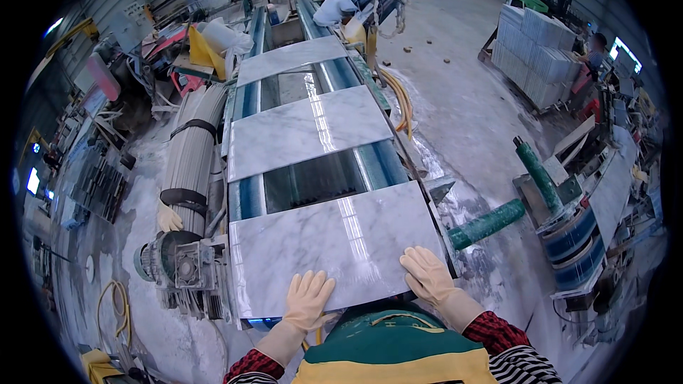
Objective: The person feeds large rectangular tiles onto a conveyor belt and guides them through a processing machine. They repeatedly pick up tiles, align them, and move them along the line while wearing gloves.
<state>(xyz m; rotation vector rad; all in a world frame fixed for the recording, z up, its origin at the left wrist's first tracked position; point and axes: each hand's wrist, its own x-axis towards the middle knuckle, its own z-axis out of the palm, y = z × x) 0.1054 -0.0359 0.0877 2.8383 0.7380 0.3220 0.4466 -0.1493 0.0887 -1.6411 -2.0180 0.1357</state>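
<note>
A polished white marble slab [313, 242] with grey veins lies across the blue rails [247, 203] of a long conveyor right in front of me. My left hand [309, 300], in a cream rubber glove, rests flat on its near edge, left of the middle. Toward the near right corner, my right hand [427, 277] lies on the same slab, gloved alike, fingers stretched out. Neither hand grips anything. Farther along the rails lie a second marble slab [281, 135] and a third marble slab [284, 59], with gaps between them.
Left of the conveyor are a motor [186, 264] and a long ribbed grey cover [191, 142]. On the right, green rollers [491, 225] stick out beside the frame, and a yellow hose [404, 99] hangs. Stacked slabs [535, 53] and a person [595, 57] are farther right.
</note>
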